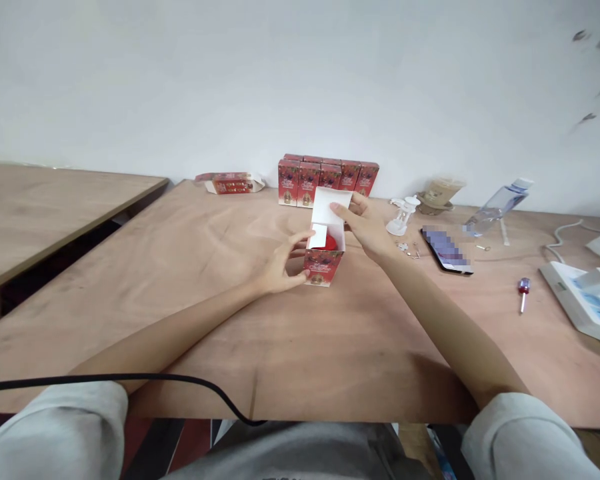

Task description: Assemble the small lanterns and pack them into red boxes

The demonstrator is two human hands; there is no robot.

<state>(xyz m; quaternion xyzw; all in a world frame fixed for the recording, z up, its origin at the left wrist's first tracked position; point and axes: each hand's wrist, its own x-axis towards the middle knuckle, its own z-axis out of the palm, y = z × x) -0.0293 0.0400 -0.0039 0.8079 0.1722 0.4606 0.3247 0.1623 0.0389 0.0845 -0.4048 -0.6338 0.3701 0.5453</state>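
Note:
A red printed carton stands upright on the wooden table, its white lid flap raised at the back. Inside it shows the top of a red object, whose kind I cannot make out. My left hand grips the carton's left side, with a finger by the small white side flap. My right hand pinches the lid flap at its right edge between thumb and fingers. Behind the carton, several closed red boxes of the same print stand in rows against the wall.
A flattened red carton lies at the back left. To the right are a small clear-and-white lantern, a drink cup, a phone, a tilted bottle, a screwdriver and a power strip. A black cable crosses near me.

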